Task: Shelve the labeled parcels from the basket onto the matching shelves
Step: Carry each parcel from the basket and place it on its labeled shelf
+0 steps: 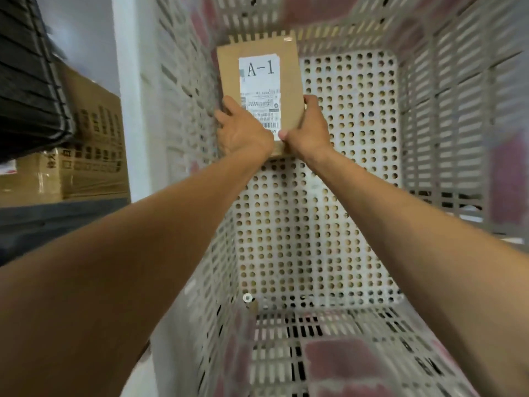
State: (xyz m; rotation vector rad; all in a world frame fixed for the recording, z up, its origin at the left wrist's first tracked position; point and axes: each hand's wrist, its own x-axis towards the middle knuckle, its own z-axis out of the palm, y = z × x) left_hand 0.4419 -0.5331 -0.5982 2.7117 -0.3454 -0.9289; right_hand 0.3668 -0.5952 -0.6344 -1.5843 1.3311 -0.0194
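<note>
A brown cardboard parcel (287, 70) with a white label reading "A-1" stands inside the deep grey perforated basket (446, 116), near its far left corner. My left hand (243, 130) grips the parcel's lower left edge. My right hand (307, 128) grips its lower right edge, thumb on the front face. The parcel's bottom end is hidden behind my hands. Apart from this parcel, the basket's holed floor (315, 219) holds only a small white ring near the front.
To the left of the basket stands a white post (126, 90). Beyond it, brown cardboard boxes (91, 156) sit on a dark shelf, with a black slatted crate (25, 75) above them. The basket walls rise high on every side.
</note>
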